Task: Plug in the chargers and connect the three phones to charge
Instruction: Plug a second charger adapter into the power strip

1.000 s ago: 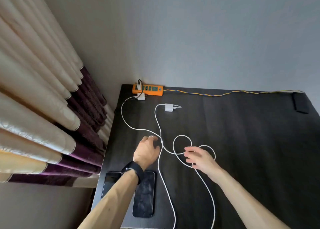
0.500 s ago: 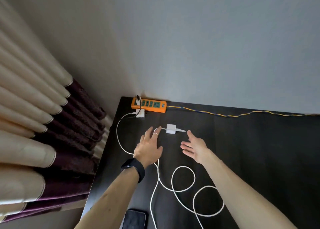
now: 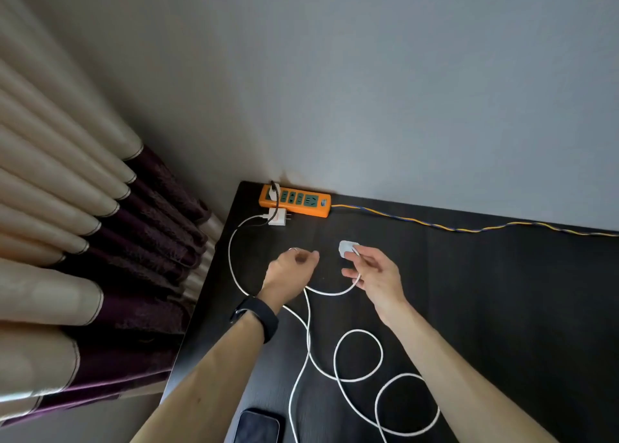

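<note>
Right hand (image 3: 371, 271) has the small white charger block (image 3: 346, 249) pinched at the fingertips, lifted just off the dark wooden surface (image 3: 485, 308), with its thin white cable (image 3: 358, 355) trailing back through the palm and down into loose loops. Left hand (image 3: 289, 268) hovers just beside it, fingers loosely curled, and I can see nothing in it. The target is right ahead: the orange power strip with green sockets (image 3: 294, 203) sits against the wall at the far corner, with a white plug on a black lead (image 3: 273, 193) in its left end.

Free sockets look to be in the middle and right of the strip, so that is where this block should go. The strip is light and loose, so the smart play is for the left hand to pin it down while the right turns the block prongs-first, squares them to the slots and pushes straight in. The trailing cable needs slack so it does not tug the block sideways.

A second white charger (image 3: 278, 218) lies just in front of the strip, apparently unplugged. One dark phone (image 3: 258, 426) peeks in at the near edge, nothing connected that I can see.
</note>
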Demonstrator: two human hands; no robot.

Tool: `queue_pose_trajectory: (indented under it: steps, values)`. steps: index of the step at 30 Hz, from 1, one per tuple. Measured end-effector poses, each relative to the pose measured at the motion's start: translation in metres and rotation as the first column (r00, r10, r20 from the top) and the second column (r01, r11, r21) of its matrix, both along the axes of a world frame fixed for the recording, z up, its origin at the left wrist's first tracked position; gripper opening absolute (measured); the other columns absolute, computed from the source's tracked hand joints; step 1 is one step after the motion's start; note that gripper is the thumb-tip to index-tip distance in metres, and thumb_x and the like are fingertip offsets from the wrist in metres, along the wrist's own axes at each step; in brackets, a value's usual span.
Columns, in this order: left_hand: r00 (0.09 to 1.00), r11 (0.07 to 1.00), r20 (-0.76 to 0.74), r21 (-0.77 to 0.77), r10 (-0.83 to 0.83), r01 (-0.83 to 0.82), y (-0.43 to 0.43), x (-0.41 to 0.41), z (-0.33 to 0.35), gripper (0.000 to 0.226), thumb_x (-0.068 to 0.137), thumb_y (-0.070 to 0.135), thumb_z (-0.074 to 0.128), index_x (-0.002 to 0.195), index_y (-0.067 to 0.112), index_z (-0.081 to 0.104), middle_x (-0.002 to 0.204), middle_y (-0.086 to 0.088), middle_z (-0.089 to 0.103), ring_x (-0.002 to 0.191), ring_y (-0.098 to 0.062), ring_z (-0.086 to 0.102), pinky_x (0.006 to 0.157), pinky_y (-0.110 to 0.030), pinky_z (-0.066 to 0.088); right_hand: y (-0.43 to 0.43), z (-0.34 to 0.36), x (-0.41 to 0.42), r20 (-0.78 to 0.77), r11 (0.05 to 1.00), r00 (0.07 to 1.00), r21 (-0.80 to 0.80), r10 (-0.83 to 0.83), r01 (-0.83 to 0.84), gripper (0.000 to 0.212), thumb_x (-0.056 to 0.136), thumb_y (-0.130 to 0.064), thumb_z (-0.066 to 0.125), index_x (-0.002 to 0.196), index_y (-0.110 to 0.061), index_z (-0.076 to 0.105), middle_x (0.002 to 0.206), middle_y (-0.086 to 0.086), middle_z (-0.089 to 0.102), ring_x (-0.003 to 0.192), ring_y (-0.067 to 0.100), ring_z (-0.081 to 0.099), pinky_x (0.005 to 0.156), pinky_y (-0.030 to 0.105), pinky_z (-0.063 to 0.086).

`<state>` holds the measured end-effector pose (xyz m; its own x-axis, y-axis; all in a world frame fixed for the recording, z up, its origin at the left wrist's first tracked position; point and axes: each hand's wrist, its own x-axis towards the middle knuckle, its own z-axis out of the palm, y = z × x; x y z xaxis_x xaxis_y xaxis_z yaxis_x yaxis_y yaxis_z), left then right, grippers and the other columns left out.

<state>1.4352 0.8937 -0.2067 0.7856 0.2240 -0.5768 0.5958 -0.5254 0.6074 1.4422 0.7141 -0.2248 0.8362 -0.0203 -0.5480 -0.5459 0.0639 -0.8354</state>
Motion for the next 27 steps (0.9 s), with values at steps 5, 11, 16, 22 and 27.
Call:
queue_pose_trajectory:
  steps: [5, 11, 16, 22, 27]
  values:
    - [0.952, 0.938, -0.3, -0.312, 0.055, -0.152, -0.008, 0.009, 0.013, 0.055, 0.084, 0.068, 0.053, 0.101, 0.017, 0.065, 0.089, 0.0, 0.078, 0.07, -0.015, 0.057, 0.062, -0.026, 0.042, -0.003, 0.001, -0.042, 0.242, 0.981, 0.951, -0.089, 0.191, -0.174, 0.019, 0.099, -0.014, 0.059, 0.117, -0.013, 0.067, 0.111, 0.006, 0.076, 0.086, 0.024, 0.076, 0.083, 0.037, 0.06]
    - [0.962, 0.91, -0.233, -0.351, 0.144, -0.221, -0.013, -0.004, -0.005, 0.038, 0.081, 0.04, 0.074, 0.106, 0.012, 0.07, 0.077, -0.001, 0.07, 0.063, -0.012, 0.059, 0.055, -0.021, 0.041, 0.005, 0.001, -0.088, 0.267, 0.951, 0.92, -0.192, 0.287, -0.241, 0.023, 0.098, -0.017, 0.062, 0.118, -0.023, 0.071, 0.109, -0.005, 0.076, 0.099, 0.017, 0.074, 0.087, 0.033, 0.06]
    - [0.968, 0.819, -0.081, -0.518, 0.239, -0.246, -0.012, -0.009, -0.004, 0.031, 0.088, 0.02, 0.07, 0.117, 0.019, 0.06, 0.1, -0.009, 0.072, 0.077, -0.02, 0.071, 0.068, -0.034, 0.056, 0.004, 0.001, -0.092, 0.154, 0.917, 0.936, -0.303, 0.316, -0.26, 0.018, 0.095, -0.016, 0.066, 0.103, -0.031, 0.073, 0.094, -0.008, 0.078, 0.082, 0.01, 0.075, 0.086, 0.025, 0.056]
    - [0.987, 0.943, 0.107, -0.324, 0.116, -0.076, 0.01, 0.001, 0.001, 0.024, 0.094, 0.018, 0.061, 0.114, 0.03, 0.061, 0.107, -0.007, 0.065, 0.08, -0.022, 0.072, 0.073, -0.036, 0.061, -0.002, -0.019, -0.077, -0.004, 0.87, 0.945, -0.391, 0.326, -0.301, 0.017, 0.096, -0.037, 0.061, 0.111, -0.031, 0.067, 0.104, -0.012, 0.072, 0.094, 0.004, 0.069, 0.091, 0.025, 0.054]
    - [0.985, 0.986, 0.157, -0.139, -0.07, 0.092, 0.032, 0.016, -0.002, 0.052, 0.073, 0.023, 0.078, 0.12, 0.034, 0.06, 0.116, 0.002, 0.061, 0.099, -0.014, 0.064, 0.086, -0.032, 0.057, 0.011, -0.018, -0.038, -0.002, 0.892, 0.954, -0.354, 0.3, -0.282, 0.031, 0.096, -0.046, 0.058, 0.124, -0.032, 0.06, 0.115, -0.012, 0.07, 0.095, 0.004, 0.07, 0.09, 0.022, 0.052]
